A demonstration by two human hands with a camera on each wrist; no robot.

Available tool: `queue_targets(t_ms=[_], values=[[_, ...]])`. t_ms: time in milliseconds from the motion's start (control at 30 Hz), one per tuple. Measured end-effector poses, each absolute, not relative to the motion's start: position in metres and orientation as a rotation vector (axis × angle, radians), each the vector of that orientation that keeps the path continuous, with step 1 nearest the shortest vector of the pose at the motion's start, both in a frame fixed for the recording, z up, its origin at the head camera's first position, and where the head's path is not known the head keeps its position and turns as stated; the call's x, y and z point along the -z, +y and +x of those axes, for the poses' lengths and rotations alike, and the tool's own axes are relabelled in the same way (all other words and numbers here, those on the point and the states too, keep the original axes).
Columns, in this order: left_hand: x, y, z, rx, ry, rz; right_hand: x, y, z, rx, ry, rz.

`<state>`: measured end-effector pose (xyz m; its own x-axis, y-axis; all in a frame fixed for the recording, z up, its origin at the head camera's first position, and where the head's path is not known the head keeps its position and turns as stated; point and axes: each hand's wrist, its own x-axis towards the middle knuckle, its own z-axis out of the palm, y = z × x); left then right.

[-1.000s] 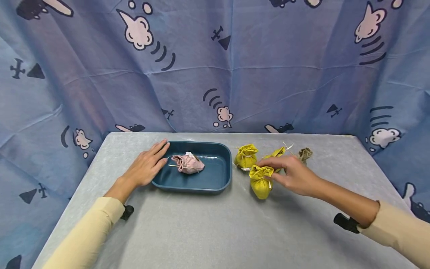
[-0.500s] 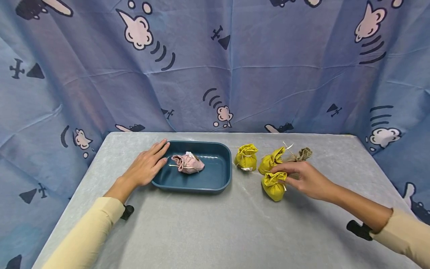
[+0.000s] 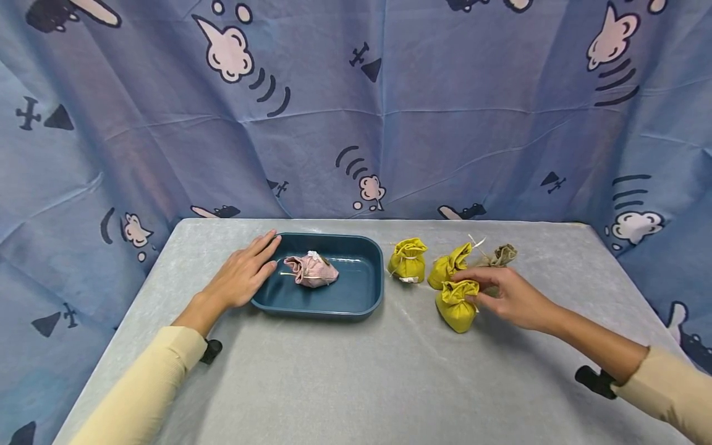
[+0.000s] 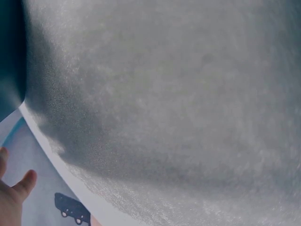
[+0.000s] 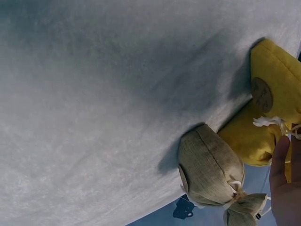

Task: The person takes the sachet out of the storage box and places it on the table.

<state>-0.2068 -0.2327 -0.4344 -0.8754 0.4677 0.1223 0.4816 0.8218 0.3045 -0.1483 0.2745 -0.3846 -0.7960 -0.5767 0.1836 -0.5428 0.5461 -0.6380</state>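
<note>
My left hand (image 3: 241,272) rests against the left end of a dark blue rectangular dish (image 3: 356,309), its fingers extended along the rim. Inside the dish lies a pink drawstring pouch (image 3: 314,272) on its side. At the right, my right hand (image 3: 508,296) pinches the gathered neck of a yellow drawstring pouch (image 3: 457,312), which sits close to the table surface. Just behind it leans a second yellow pouch (image 3: 445,269). In the right wrist view, the held yellow pouch (image 5: 277,75) shows a round brown patch beside my fingers.
Another yellow pouch (image 3: 408,262) stands between the dish and my right hand. A greenish-brown pouch (image 5: 209,165) lies beyond that hand, partly hidden in the head view. A patterned blue curtain (image 3: 356,123) hangs behind the grey table (image 3: 334,383).
My right hand has moved right with the yellow pouch, setting it down in front of another yellow pouch. The pouch now stands a little more upright. My left hand and the dish have stayed put.
</note>
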Motion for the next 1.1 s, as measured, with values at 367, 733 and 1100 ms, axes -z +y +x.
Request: queue_targets(t_ms=[367, 733, 1100], values=[[0.434, -0.232, -0.207, 0.514, -2.962, -0.772, 0.366, 0.261, -0.154, 1.117, 2.657, -1.103], [0.434, -0.232, -0.206, 0.514, -2.948, -0.776, 0.342, 0.204, -0.161, 1.064, 2.633, -1.071], [0.434, -0.232, -0.207, 0.501, -2.961, -0.772, 0.336, 0.149, -0.168, 1.108, 2.541, -1.172]])
